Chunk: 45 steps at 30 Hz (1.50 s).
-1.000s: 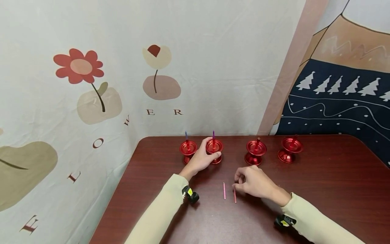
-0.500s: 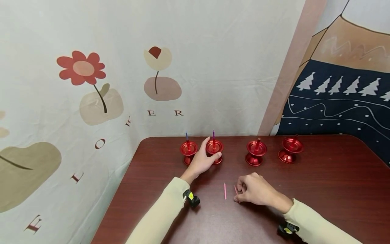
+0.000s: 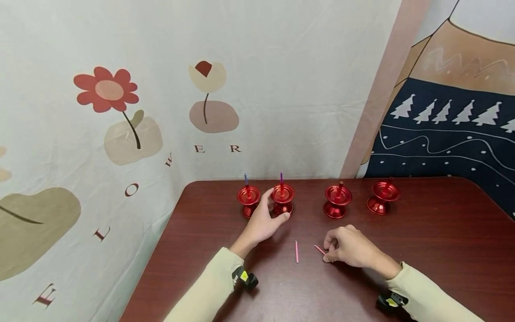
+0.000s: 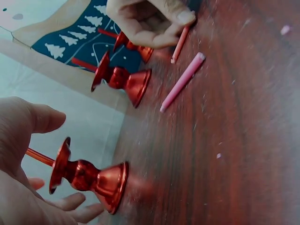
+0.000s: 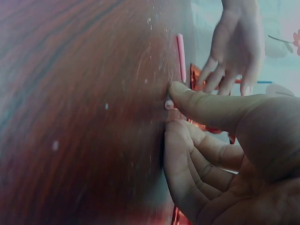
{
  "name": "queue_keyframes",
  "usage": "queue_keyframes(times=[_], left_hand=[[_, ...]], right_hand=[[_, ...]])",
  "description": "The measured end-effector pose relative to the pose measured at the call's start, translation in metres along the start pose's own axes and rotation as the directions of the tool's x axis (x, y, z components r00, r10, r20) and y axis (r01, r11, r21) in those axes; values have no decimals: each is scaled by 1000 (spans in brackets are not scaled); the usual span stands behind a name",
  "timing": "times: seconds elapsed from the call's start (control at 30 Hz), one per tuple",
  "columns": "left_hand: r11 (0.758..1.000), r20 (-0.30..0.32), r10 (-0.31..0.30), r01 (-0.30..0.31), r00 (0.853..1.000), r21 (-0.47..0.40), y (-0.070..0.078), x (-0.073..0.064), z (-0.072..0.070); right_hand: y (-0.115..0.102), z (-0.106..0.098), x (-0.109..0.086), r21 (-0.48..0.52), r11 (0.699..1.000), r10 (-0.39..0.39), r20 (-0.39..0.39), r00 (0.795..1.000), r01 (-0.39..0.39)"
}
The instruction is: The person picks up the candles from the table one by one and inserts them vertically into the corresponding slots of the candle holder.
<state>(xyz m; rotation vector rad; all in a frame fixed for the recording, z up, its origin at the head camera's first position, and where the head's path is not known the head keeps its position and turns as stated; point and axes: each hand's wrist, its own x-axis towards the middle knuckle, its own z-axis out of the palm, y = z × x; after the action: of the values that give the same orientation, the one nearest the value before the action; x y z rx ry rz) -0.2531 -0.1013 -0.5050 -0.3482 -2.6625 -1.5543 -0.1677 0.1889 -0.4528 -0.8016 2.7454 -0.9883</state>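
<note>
A dark reddish-brown wooden surface stands in a corner. Behind it and to the left hangs a pale cloth printed with flowers and scattered letters. To the right hangs another cloth, dark blue with white trees under a tan mountain.

Prob. a home room set up w/ backdrops: flower-print cloth & tree-pattern hanging behind a dark wood worktop, beyond the grip.

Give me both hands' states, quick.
Left hand: open, fingers loosely around the second holder from the left, not gripping.
Right hand: pinching a pink candle against the table.
</note>
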Motion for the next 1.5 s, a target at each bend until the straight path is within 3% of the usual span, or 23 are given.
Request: queue_keyframes(times=[0.07, 0.17, 0.23, 0.3, 0.4, 0.6, 0.8, 0.97, 1.1, 1.33, 1.5], left_hand=[[1000, -5, -1, 1, 1000, 5, -1, -7, 0], [999, 9, -23, 23, 1000, -23, 33, -28, -8], [999, 24, -8, 9, 1000, -52, 50, -37, -10], [997, 59, 2, 3, 998, -74, 78, -47, -13], [998, 115, 32, -25, 993, -61, 87, -46, -6], [996, 201, 52, -35, 978, -86, 102, -29, 16], [997, 230, 12, 7, 973, -80, 111, -5, 38], [999, 253, -45, 46, 966, 2, 115, 12, 48], [998, 261, -54, 45, 964, 40, 117, 23, 54], [1000, 273, -2, -3, 962, 20, 119, 37, 66], [1000, 279, -26, 26, 960, 3, 116, 42, 77]], right_hand=[[3, -4, -2, 3, 1000, 9, -1, 1000, -9], [8, -9, -5, 5, 1000, 30, 4, 1000, -30], [12, -12, -6, -2, 1000, 31, 3, 1000, -31], [15, -15, -7, -6, 1000, 29, 6, 1000, -29], [18, -18, -7, -6, 1000, 23, 11, 1000, -23], [18, -18, -6, -20, 999, 39, 5, 999, -39], [18, -18, -5, -17, 999, 33, 0, 999, -33], [18, -18, -4, -7, 999, 39, 6, 999, -39], [19, -18, -4, 10, 999, 41, 18, 999, -41], [19, -18, -4, 31, 999, 29, 35, 999, -31], [19, -18, -4, 24, 1000, 18, 23, 1000, -19]])
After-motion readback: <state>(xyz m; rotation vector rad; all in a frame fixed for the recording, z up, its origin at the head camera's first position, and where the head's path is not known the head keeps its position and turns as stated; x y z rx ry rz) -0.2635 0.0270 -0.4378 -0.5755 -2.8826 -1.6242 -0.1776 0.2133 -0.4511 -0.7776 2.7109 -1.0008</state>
